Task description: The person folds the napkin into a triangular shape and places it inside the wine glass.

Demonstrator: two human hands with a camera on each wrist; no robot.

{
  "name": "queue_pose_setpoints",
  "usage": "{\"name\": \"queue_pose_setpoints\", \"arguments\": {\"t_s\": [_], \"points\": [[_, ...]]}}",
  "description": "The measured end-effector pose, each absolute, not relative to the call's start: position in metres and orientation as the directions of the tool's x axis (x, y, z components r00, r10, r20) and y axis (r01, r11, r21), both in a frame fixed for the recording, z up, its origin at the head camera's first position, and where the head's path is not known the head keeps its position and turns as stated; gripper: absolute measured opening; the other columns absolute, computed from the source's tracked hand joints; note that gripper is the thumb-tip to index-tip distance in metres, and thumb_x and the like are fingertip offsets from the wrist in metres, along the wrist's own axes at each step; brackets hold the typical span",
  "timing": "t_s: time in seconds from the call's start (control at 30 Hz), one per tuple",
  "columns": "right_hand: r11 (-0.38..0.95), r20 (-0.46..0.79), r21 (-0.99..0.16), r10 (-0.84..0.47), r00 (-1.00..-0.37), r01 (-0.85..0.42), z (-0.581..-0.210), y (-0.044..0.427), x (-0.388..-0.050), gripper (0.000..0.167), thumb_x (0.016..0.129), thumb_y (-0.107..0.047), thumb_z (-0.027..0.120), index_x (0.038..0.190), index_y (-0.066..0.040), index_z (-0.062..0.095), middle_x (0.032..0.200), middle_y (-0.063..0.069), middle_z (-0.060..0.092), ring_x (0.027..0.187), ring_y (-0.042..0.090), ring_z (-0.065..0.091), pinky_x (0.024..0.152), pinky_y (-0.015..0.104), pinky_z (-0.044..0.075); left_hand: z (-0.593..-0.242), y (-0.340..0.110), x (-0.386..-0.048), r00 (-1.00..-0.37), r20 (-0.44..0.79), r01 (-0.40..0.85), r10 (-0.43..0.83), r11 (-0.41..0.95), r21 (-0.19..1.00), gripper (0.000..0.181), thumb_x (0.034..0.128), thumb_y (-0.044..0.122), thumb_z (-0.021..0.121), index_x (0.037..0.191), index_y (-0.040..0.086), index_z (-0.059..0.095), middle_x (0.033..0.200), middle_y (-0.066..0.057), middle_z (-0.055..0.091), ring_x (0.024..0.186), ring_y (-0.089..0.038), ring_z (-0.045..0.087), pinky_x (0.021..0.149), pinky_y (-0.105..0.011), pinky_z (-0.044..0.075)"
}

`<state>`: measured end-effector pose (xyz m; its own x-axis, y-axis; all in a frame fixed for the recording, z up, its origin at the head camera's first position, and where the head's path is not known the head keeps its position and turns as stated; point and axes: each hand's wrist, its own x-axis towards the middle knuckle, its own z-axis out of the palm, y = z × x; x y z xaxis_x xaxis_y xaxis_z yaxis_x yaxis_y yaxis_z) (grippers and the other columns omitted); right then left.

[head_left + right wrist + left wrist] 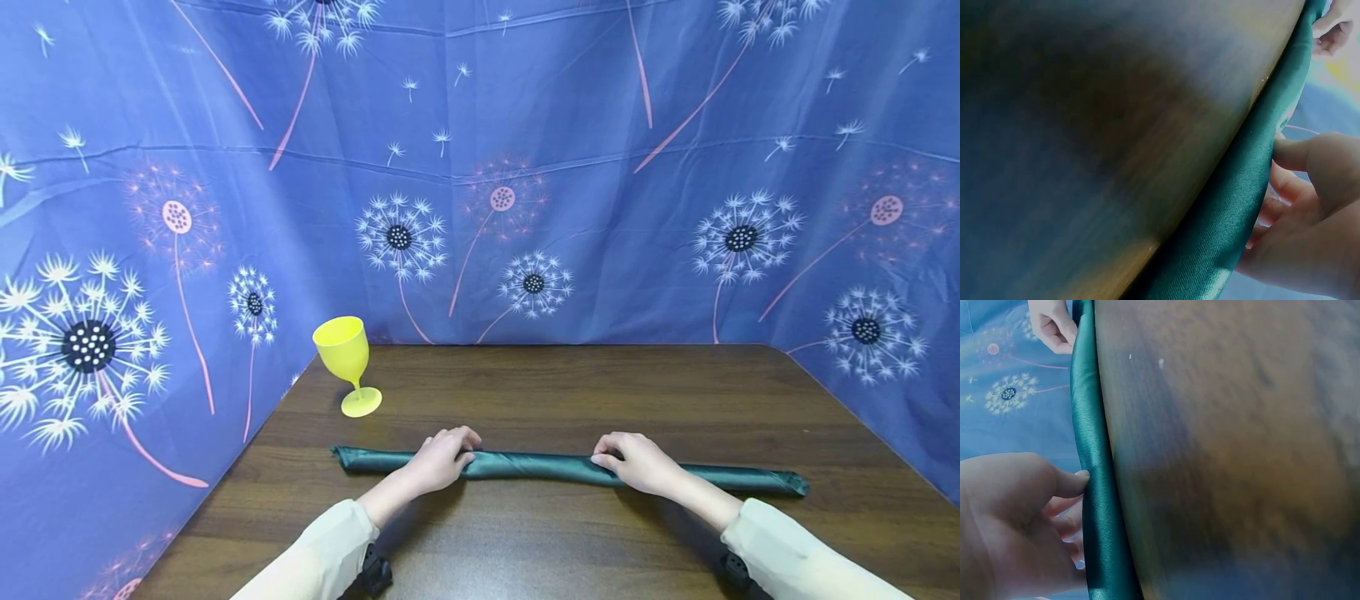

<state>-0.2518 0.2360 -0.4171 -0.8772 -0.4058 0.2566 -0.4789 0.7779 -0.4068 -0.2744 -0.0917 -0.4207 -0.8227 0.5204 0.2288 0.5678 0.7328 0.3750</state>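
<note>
Decent gap between my left fingers and right fingers, only the green roll crossing it. Yellow goblet blocks the far left of the worktop; blue curtain behind.

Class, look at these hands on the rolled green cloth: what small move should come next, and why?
Probably slide the left hand and right hand outward along the rolled green cloth, pressing lightly to even it. Both touch it inward of its ends, which extend untouched beyond them, and the yellow goblet stands apart, so it should not obstruct.
</note>
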Motion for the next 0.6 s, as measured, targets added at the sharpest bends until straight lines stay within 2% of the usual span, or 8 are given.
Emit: {"name": "queue_pose_setpoints", "arguments": {"t_s": [0.1,0.23,0.33,0.47,0.6], "points": [[0.777,0.262,-0.399,-0.413,-0.872,-0.487,-0.418,0.236,-0.252,0.008,0.087,-0.019,0.065,0.081,-0.016,0.066,0.077,-0.011,0.060,0.070,0.001,0.052,0.062,0.025,0.045,-0.422,-0.092,-0.276,-0.817,0.251,0.576,0.519,0.718,0.391,0.010,0.0878,0.006,0.062,0.097,0.008,0.059,0.092,-0.006,0.067,0.092,-0.027,0.059,0.076,-0.045,0.043],[0.777,0.262,-0.396,-0.415,-0.871,-0.490,-0.418,0.236,-0.253,0.008,0.087,-0.019,0.065,0.081,-0.015,0.067,0.078,-0.010,0.059,0.070,0.002,0.052,0.063,0.025,0.045,-0.424,-0.094,-0.278,-0.792,0.302,0.610,0.531,0.696,0.378,0.008,0.0833,0.005,0.067,0.088,0.010,0.063,0.089,-0.003,0.064,0.088,-0.023,0.056,0.073,-0.039,0.044],[0.774,0.255,-0.400,-0.420,-0.871,-0.491,-0.419,0.236,-0.254,0.007,0.087,-0.018,0.065,0.082,-0.015,0.067,0.078,-0.010,0.058,0.070,0.000,0.051,0.062,0.024,0.044,-0.424,-0.095,-0.281,-0.764,0.344,0.645,0.546,0.664,0.379,0.011,0.0795,0.002,0.070,0.086,0.010,0.067,0.089,-0.002,0.063,0.087,-0.020,0.052,0.073,-0.034,0.043],[0.749,0.259,-0.424,-0.439,-0.861,-0.509,-0.418,0.236,-0.255,0.001,0.086,-0.013,0.066,0.087,-0.013,0.066,0.079,-0.009,0.057,0.070,0.000,0.048,0.061,0.023,0.043,-0.424,-0.094,-0.284,-0.737,0.359,0.676,0.572,0.614,0.408,0.015,0.0776,-0.004,0.069,0.085,0.008,0.071,0.087,-0.002,0.065,0.081,-0.016,0.055,0.072,-0.027,0.042],[0.697,0.292,-0.449,-0.476,-0.829,-0.559,-0.417,0.234,-0.255,0.015,0.082,-0.001,0.067,0.090,-0.013,0.065,0.081,-0.007,0.057,0.070,0.002,0.049,0.061,0.023,0.045,-0.423,-0.094,-0.286,-0.726,0.351,0.685,0.592,0.577,0.444,0.017,0.0773,-0.008,0.067,0.085,0.006,0.073,0.085,-0.002,0.067,0.074,-0.012,0.057,0.066,-0.020,0.044]]}}
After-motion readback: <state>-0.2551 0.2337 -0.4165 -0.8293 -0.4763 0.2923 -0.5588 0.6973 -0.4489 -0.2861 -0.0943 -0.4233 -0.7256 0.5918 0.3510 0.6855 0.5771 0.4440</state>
